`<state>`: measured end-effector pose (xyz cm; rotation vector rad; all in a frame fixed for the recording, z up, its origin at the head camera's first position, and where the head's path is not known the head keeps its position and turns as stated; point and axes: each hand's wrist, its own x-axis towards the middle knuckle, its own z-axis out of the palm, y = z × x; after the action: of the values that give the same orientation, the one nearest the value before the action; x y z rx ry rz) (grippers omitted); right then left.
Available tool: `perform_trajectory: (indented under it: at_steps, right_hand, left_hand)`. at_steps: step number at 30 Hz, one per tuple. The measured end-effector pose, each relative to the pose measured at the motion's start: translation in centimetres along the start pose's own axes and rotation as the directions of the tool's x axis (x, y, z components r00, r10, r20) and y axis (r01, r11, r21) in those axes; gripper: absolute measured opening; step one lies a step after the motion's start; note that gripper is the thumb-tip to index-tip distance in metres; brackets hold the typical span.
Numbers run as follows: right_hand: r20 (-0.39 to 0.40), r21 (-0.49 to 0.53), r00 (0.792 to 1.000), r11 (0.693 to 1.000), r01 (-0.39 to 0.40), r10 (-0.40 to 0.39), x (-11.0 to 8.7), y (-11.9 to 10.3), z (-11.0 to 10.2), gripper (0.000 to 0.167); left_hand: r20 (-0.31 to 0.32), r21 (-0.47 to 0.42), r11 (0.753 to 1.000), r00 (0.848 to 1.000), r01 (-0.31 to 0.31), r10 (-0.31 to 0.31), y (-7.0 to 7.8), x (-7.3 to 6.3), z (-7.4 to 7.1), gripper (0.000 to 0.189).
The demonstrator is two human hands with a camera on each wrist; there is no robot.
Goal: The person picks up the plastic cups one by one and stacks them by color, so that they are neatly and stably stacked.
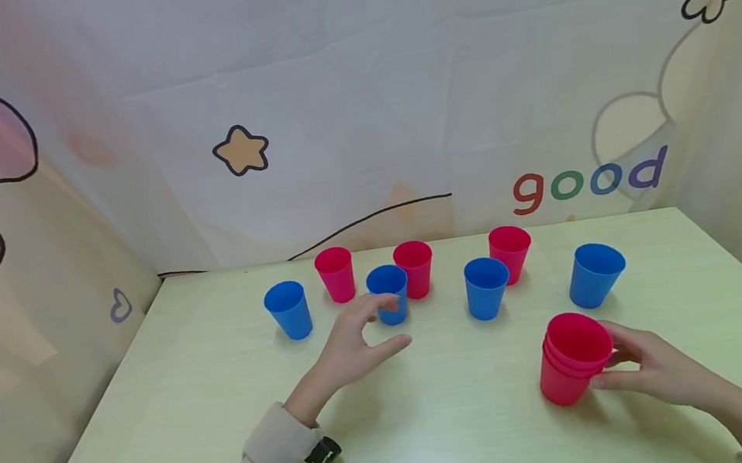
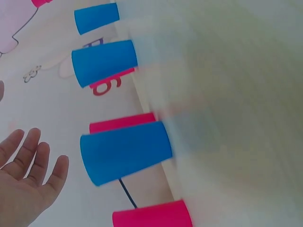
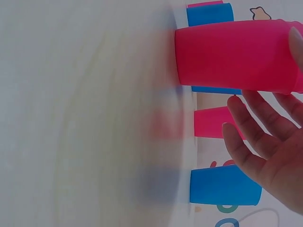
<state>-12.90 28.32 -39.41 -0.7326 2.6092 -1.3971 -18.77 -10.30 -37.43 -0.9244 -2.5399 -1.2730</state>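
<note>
Within the right hand (image 1: 659,368): red cups (image 1: 568,371) (nested).

Pale table (image 1: 439,426): four blue cups (image 1: 485,291), three single red cups (image 1: 336,277), red cup stack (image 1: 566,374).

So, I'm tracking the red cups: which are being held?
The nested red stack at front right, gripped by the right hand; the three other red cups stand separately at the back, untouched.

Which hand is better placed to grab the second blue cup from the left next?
Left, I'd say. The left hand is empty and near that blue cup; the right hand grips the red cup stack, farther right, and would probably need to let go first.
</note>
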Motion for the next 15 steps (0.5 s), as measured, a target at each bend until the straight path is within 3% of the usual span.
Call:
perform_trajectory:
  at_steps: [6,15]
  right_hand:
    - [-0.012,-0.02,1.0,1.0,-0.02,0.02,0.1,0.0,-0.1,0.062]
    - [-0.013,-0.02,0.999,0.999,-0.029,0.029,0.2,-0.1,-0.1,0.062]
  left_hand:
    - [-0.079,0.042,0.998,0.996,0.048,-0.044,-0.5,-0.1,-1.7,0.051]
    - [-0.172,0.089,0.985,0.976,0.149,-0.132,-1.0,0.2,-3.9,0.05]
